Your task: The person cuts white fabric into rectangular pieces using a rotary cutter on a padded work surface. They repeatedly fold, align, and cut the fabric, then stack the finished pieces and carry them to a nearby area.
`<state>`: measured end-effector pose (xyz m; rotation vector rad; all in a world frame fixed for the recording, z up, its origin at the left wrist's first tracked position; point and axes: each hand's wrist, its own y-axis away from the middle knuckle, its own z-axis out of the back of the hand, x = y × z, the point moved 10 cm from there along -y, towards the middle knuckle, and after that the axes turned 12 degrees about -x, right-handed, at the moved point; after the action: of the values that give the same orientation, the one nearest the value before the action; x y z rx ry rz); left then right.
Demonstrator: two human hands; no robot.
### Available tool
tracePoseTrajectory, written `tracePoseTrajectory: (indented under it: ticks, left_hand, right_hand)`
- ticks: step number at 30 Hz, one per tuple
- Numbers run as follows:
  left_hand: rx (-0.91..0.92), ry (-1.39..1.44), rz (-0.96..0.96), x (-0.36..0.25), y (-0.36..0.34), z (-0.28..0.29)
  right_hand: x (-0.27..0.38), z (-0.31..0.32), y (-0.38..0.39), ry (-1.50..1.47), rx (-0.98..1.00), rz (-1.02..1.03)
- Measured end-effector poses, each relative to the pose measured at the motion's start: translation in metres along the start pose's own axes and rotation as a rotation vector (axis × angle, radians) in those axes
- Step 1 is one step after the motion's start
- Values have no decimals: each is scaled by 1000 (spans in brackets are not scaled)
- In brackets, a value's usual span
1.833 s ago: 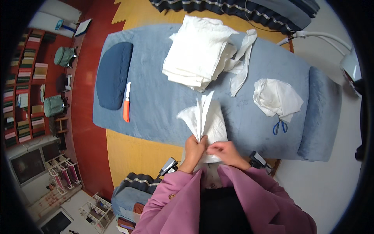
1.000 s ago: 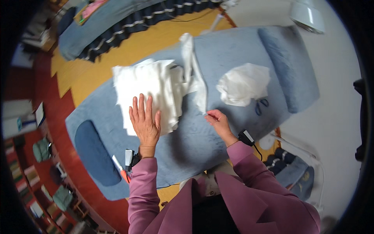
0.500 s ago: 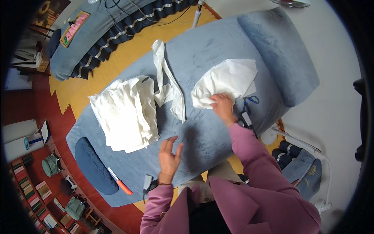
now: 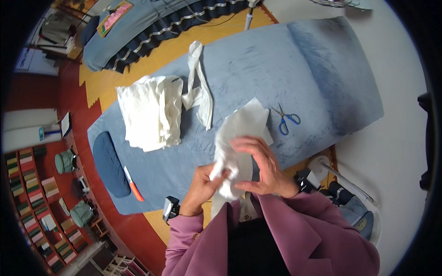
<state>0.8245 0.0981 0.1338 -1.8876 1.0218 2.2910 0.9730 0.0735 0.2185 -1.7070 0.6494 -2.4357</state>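
A crumpled white cloth [image 4: 244,124] is gathered up in front of my body. My left hand [image 4: 199,187] is closed on its bunched lower end, thumb and fingers pinching it. Alongside the cloth, my right hand [image 4: 266,168] has its fingers stretched and its thumb apart; the fingertips overlap the fabric, and I cannot tell whether they press on it. Blue-handled scissors [image 4: 284,120] lie spread to the right of the cloth. To the left rests a thick pile of white cloth [image 4: 149,115], with a long twisted white strip [image 4: 199,76] beside it.
All this lies on a bed with a blue-grey cover [image 4: 248,60]. A knife with an orange handle [image 4: 134,186] is near its left edge, beside a dark blue cushion [image 4: 108,163]. A white stand [image 4: 343,177] stands at the right, and bookshelves [image 4: 39,207] line the far left.
The cloth has come off the bed toward my body, and the scissors now show fully. My left hand has taken hold of it; my right hand has moved nearer and opened. The view has shifted.
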Motion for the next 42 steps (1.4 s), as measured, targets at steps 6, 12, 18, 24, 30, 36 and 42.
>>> tracePoseTrajectory:
  ticks: [6,12,18,24,30,36,42]
  left_hand:
    - [-82,-447,-275,-66,75,29]
    - [-929,-1063,-490,-72,122,156]
    - [-1374,-1042,-604,-56,184,247]
    - [-1598,-1030,-717,15,262,260]
    - [-1449,-1089,-538,148,239,252]
    - [-1024,-1228,-383,251,191,212]
    - [-545,-1204,-288,311,177,152]
  right_hand:
    - [20,-50,2,-343,817,-209]
    - [-21,2,-31,215,715,-167]
    - [18,54,-72,678,5,310]
    - [22,100,-12,771,-332,416]
    - [-68,95,34,890,-254,295]
    - [-193,61,84,1030,65,87]
    - [-273,53,152,1067,223,-337]
